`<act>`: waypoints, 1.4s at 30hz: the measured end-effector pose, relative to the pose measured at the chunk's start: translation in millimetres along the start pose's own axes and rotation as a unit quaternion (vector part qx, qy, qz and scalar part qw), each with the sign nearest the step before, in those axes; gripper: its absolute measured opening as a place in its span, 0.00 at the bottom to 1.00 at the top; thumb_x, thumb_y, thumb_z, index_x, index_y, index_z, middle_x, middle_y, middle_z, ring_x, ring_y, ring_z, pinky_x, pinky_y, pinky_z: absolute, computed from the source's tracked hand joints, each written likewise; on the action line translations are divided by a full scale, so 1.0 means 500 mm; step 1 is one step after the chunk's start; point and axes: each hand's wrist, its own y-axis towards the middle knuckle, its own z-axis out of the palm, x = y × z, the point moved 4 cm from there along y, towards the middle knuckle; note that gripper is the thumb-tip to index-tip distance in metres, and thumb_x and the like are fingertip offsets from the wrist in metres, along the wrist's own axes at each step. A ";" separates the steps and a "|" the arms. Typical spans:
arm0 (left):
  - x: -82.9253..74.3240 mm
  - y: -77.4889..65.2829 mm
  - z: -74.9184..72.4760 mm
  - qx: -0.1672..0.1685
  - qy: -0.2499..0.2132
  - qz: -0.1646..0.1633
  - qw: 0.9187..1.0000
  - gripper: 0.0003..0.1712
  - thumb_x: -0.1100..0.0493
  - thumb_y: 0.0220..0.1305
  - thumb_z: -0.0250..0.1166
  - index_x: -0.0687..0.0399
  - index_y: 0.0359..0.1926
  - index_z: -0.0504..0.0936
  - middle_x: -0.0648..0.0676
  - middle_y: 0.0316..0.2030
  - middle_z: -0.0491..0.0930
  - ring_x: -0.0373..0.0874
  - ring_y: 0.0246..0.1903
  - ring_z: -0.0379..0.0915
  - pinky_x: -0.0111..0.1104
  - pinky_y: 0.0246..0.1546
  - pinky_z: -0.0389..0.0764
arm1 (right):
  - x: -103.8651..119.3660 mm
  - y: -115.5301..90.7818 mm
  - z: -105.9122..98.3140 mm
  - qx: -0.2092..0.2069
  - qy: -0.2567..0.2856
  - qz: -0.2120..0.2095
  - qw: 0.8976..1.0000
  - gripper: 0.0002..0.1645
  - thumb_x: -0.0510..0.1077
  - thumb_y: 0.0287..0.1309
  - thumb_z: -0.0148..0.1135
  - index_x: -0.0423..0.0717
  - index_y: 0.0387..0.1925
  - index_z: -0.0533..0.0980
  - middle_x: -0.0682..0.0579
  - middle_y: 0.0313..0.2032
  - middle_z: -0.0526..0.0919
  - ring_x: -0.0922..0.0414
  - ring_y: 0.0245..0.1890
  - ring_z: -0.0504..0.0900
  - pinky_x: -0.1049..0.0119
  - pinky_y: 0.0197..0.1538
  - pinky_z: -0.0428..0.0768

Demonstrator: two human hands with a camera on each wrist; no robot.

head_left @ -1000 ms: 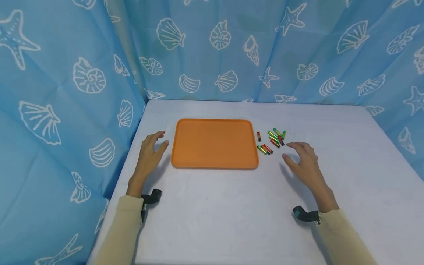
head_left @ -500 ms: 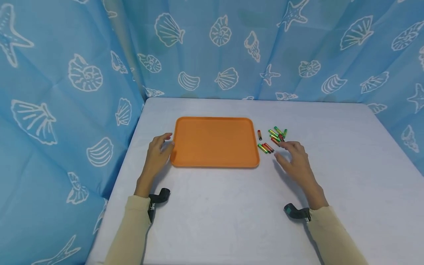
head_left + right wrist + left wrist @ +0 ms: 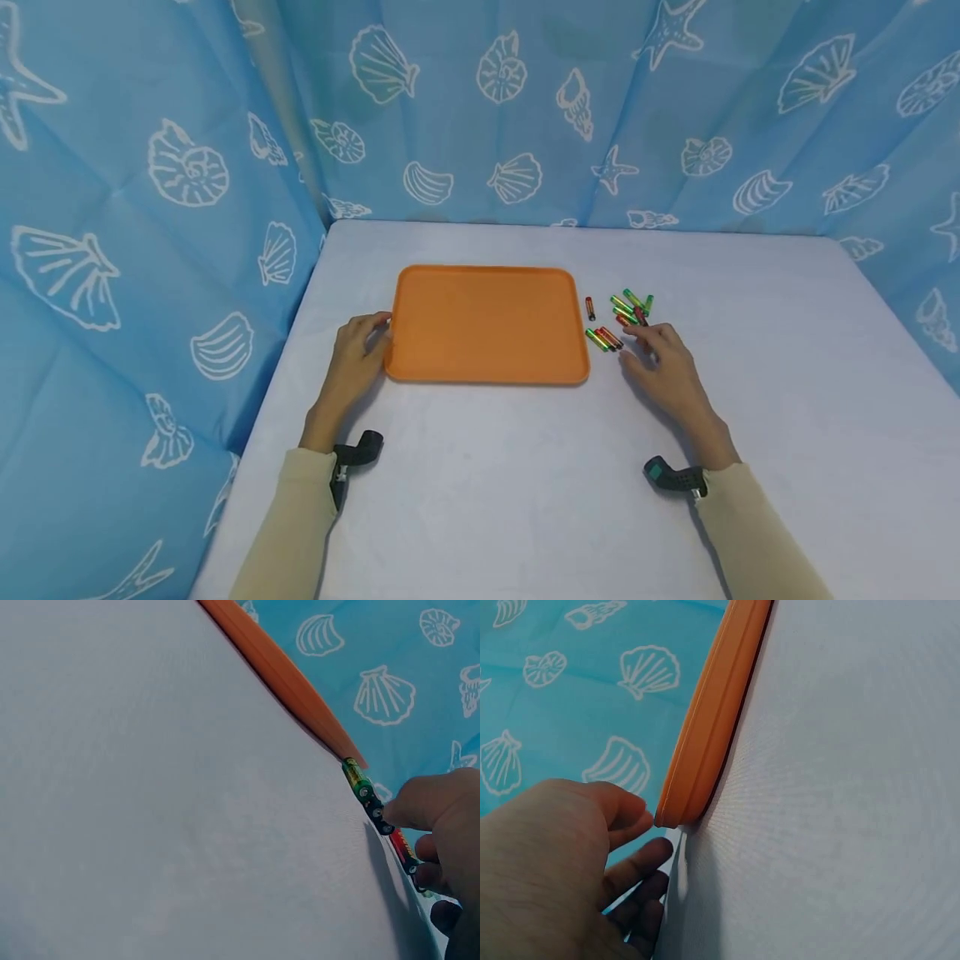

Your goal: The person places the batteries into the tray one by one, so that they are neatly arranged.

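Note:
An orange tray point(image 3: 487, 325) lies flat on the white table. My left hand point(image 3: 354, 360) is at its left edge, fingers loosely bent, with the thumb tip at the tray's corner in the left wrist view; whether it presses is hard to tell. Right of the tray lies a loose group of small AAA-looking batteries, green ones point(image 3: 597, 340) and red ones point(image 3: 590, 309). My right hand point(image 3: 667, 371) is at the near side of the group, thumb and index apart. In the right wrist view, the thumb partly covers a row of batteries beside a red battery point(image 3: 403, 850).
A white cloth covers the table point(image 3: 495, 483). Blue curtains point(image 3: 465, 108) with white shell prints hang behind it and along its left side. A black wrist camera point(image 3: 360, 450) sits on the left wrist, and another camera point(image 3: 672, 477) on the right.
My left hand has moved right to the tray's edge. My right hand has moved left to the batteries. The tray and batteries look unmoved on the table.

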 end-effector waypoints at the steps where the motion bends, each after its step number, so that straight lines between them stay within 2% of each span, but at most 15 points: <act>1: -0.001 0.000 -0.001 0.000 0.002 -0.001 1.000 0.25 0.53 0.77 0.53 0.53 0.70 0.70 0.59 0.66 0.66 0.56 0.70 0.53 0.54 0.69 0.60 | -0.001 0.003 0.001 0.001 -0.001 -0.005 1.000 0.24 0.42 0.64 0.65 0.42 0.60 0.76 0.46 0.43 0.73 0.50 0.43 0.72 0.53 0.45 0.74; 4: -0.002 0.000 -0.003 0.001 0.007 -0.006 1.000 0.25 0.54 0.77 0.53 0.54 0.70 0.70 0.60 0.66 0.65 0.57 0.70 0.53 0.55 0.69 0.60 | -0.004 0.011 0.004 0.017 -0.004 -0.012 1.000 0.25 0.42 0.63 0.66 0.44 0.61 0.75 0.50 0.39 0.72 0.55 0.39 0.70 0.60 0.41 0.72; 10: -0.001 0.004 -0.001 -0.001 0.012 -0.004 1.000 0.24 0.55 0.76 0.53 0.53 0.69 0.71 0.59 0.66 0.66 0.56 0.70 0.53 0.55 0.69 0.60 | -0.021 0.030 -0.005 0.090 0.017 -0.010 0.996 0.29 0.40 0.63 0.66 0.44 0.65 0.72 0.51 0.36 0.73 0.55 0.37 0.70 0.70 0.38 0.69; 17: 0.000 0.005 0.003 0.006 0.015 -0.001 1.000 0.24 0.56 0.76 0.52 0.52 0.69 0.71 0.60 0.66 0.66 0.57 0.69 0.54 0.55 0.68 0.61 | -0.032 0.061 -0.017 0.194 0.035 -0.020 0.980 0.29 0.38 0.63 0.67 0.49 0.65 0.72 0.51 0.31 0.70 0.55 0.33 0.68 0.65 0.34 0.67; 23: 0.003 0.006 0.005 0.008 0.015 0.001 1.000 0.24 0.56 0.76 0.52 0.51 0.69 0.71 0.59 0.66 0.66 0.56 0.69 0.53 0.54 0.68 0.61 | -0.030 0.079 -0.029 0.250 0.043 -0.056 0.966 0.30 0.35 0.63 0.64 0.48 0.67 0.72 0.53 0.30 0.72 0.57 0.29 0.69 0.66 0.32 0.68; 25: 0.003 0.005 0.005 0.009 0.016 0.000 1.000 0.24 0.55 0.76 0.52 0.51 0.69 0.71 0.59 0.66 0.66 0.56 0.70 0.53 0.54 0.69 0.60 | -0.027 0.086 -0.032 0.262 0.045 -0.069 0.961 0.31 0.34 0.63 0.63 0.47 0.68 0.71 0.53 0.30 0.73 0.57 0.29 0.70 0.65 0.33 0.69; 31: 0.000 0.001 0.001 0.008 0.019 0.001 1.000 0.24 0.55 0.76 0.52 0.52 0.70 0.70 0.59 0.66 0.66 0.57 0.70 0.53 0.55 0.69 0.60 | -0.024 0.101 -0.032 0.288 0.038 -0.052 0.956 0.29 0.36 0.65 0.63 0.53 0.66 0.74 0.54 0.31 0.75 0.55 0.31 0.72 0.64 0.34 0.71; 35: -0.002 -0.001 -0.004 0.005 0.018 0.002 1.000 0.25 0.56 0.75 0.52 0.53 0.70 0.70 0.59 0.66 0.66 0.57 0.70 0.53 0.55 0.69 0.60 | -0.027 0.108 -0.029 0.285 0.043 -0.043 0.957 0.27 0.37 0.64 0.65 0.52 0.63 0.75 0.53 0.31 0.75 0.54 0.32 0.72 0.64 0.34 0.71; 42: 0.000 -0.001 0.001 0.007 0.014 -0.001 1.000 0.24 0.56 0.75 0.52 0.53 0.70 0.70 0.59 0.66 0.66 0.57 0.70 0.53 0.55 0.68 0.61 | -0.041 0.102 -0.020 0.276 0.051 -0.010 0.960 0.25 0.48 0.60 0.71 0.50 0.58 0.78 0.52 0.29 0.73 0.54 0.31 0.71 0.64 0.36 0.70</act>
